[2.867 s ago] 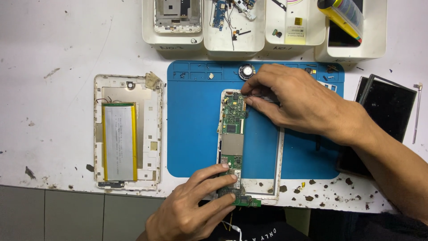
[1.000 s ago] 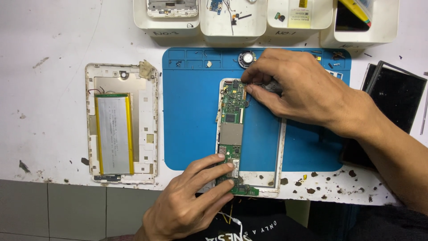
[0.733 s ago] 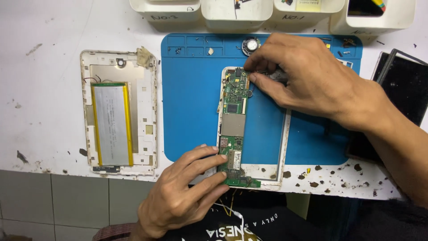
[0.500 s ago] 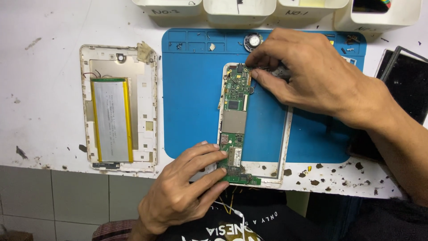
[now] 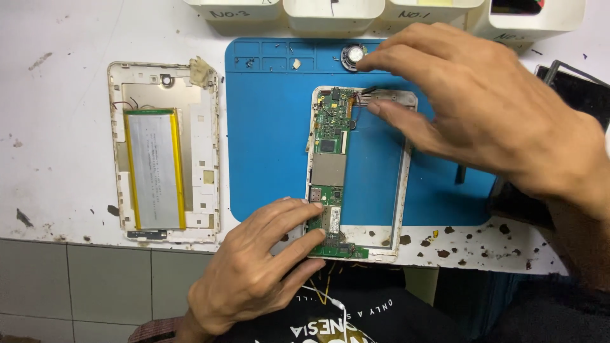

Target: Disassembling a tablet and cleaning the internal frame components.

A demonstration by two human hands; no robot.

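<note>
A white tablet frame [image 5: 401, 184] is seen lying lengthwise on a blue work mat [image 5: 273, 140], its lower end overhanging the mat onto the stained white bench [image 5: 57, 51]. A long green circuit board [image 5: 330, 171] is seated along the frame's left rail, with a grey metal shield at mid-length.

The left hand [image 5: 254, 273] is laid over the frame's lower left corner. Its fingers are loosely spread and pressed flat on the lower end of the board; nothing is enclosed by them.

The right hand [image 5: 483, 108] is held above the frame's upper right corner. The fingers are extended and slightly parted; the fingertips [image 5: 375, 108] are placed at the top edge of the frame, just beside a dark cable end. Whether anything is pinched cannot be told. A small round speaker [image 5: 351, 56] is noted on the mat just beside the uppermost fingertip.

To the left, well apart from the mat, a white back cover [image 5: 200, 152] is recorded lying open-side up. A flat silver battery [image 5: 154, 170] with yellow edging is set inside it.

Four white rectangular bins [image 5: 330, 14] are ranged along the far edge; handwritten labels are carried on their front walls. A dark screen panel [image 5: 578, 95] is partly hidden behind the right wrist.
</note>
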